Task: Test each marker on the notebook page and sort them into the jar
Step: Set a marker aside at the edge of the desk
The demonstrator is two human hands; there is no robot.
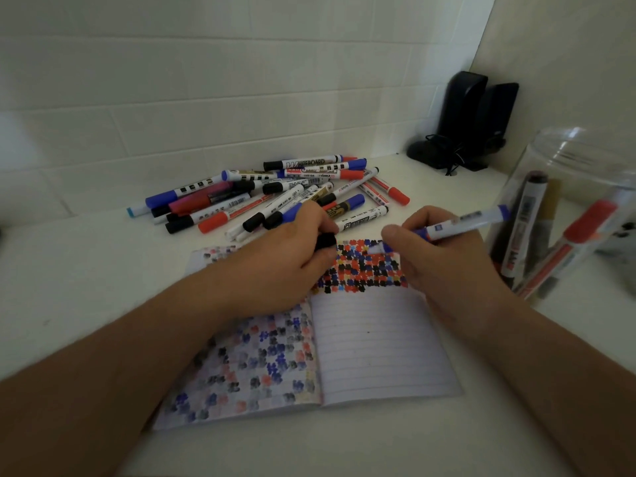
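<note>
Two hands work over an open notebook (378,342); I watch from the head camera. My right hand (444,256) grips a blue marker (461,222), fingers curled round its barrel, the tip just below the thumb and touching the page's top rows of red, blue and black dabs, so I judge a test mark is under way. My left hand (285,259) rests on the fold, pinning the notebook flat, its fingers curled round a black cap (325,241), likely kept for recapping. Beyond the left fingertips lies the pile of markers (275,194); right of my right knuckles stands the jar (564,215), already holding several markers.
</note>
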